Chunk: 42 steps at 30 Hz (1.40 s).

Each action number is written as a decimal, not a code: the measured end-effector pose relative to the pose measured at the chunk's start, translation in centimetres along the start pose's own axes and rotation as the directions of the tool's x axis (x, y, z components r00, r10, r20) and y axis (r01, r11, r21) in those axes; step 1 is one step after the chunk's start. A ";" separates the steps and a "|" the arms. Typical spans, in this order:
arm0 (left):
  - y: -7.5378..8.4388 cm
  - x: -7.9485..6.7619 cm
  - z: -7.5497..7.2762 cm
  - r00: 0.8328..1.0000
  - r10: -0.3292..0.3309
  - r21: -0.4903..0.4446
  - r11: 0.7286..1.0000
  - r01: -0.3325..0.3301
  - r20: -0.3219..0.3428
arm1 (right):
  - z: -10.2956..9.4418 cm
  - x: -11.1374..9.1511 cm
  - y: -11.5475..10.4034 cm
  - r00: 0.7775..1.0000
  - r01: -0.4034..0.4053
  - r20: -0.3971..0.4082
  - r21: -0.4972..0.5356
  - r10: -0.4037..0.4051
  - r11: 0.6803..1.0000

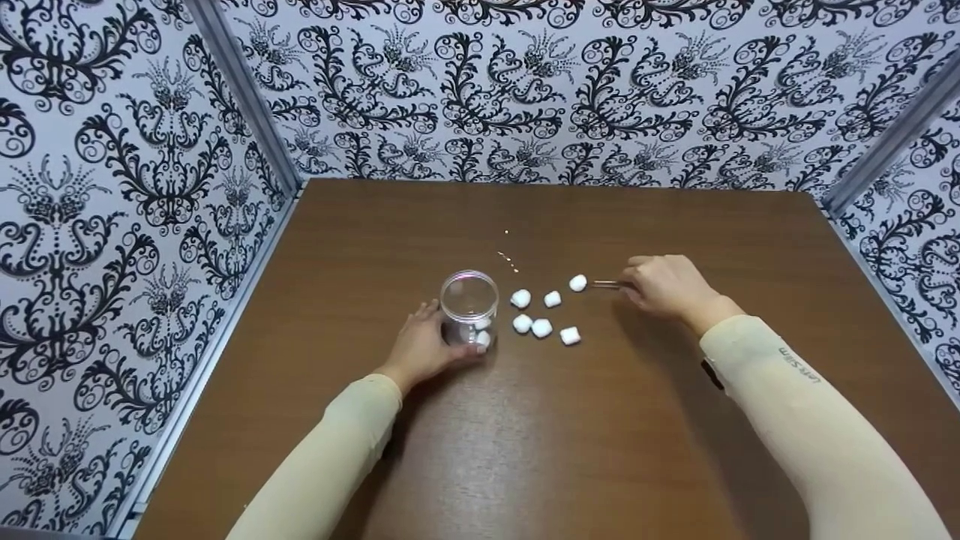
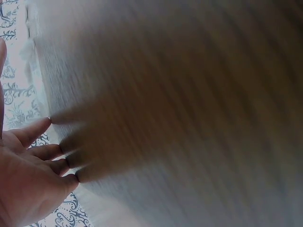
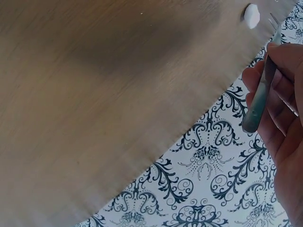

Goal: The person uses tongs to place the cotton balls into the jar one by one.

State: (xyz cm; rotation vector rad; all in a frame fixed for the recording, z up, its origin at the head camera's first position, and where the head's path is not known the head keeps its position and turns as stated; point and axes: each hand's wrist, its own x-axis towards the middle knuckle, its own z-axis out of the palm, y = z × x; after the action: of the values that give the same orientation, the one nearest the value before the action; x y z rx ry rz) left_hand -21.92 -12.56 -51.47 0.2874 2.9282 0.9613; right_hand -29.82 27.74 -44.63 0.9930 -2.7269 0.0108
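In the head view my left hand holds a clear round jar upright, its thumb across the front near the base. Small white marshmallow-like pieces lie inside the jar. My right hand pinches slim metal tweezers, also seen in the right wrist view as tweezers with a rounded back end. Their two prongs point left at a white piece, tips close to it. Several more white pieces lie loose between jar and tweezers. In the left wrist view, the left hand's fingers show but the jar is hidden.
A few tiny pale crumbs lie on the brown wooden table behind the loose pieces. Patterned walls enclose the table at the back and both sides, with grey metal posts at the back corners.
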 end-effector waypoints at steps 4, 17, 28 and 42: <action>0.1 0.0 0.0 1.000 0.001 0.002 1.000 -0.001 -0.006 | 0.4 0.4 0.1 1.000 -0.004 -0.013 -0.003 0.004 1.000; 0.1 0.2 0.0 1.000 -0.017 0.015 1.000 0.017 0.009 | 1.0 1.4 0.7 0.999 -0.025 0.021 -0.021 0.026 0.999; 0.2 0.0 -0.1 1.000 -0.022 0.007 1.000 0.022 0.008 | 1.5 1.6 0.4 0.998 -0.015 0.056 -0.015 0.016 1.000; 0.1 0.1 0.0 1.000 -0.025 0.005 1.000 0.025 0.006 | 2.1 1.8 0.4 0.997 -0.025 0.074 -0.037 0.028 0.999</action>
State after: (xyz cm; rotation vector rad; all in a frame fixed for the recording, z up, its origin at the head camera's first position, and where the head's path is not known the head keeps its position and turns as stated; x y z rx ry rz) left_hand -21.95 -12.46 -51.36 0.2533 2.9213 0.9487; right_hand -31.83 26.74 -46.24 0.9658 -2.7975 -0.0719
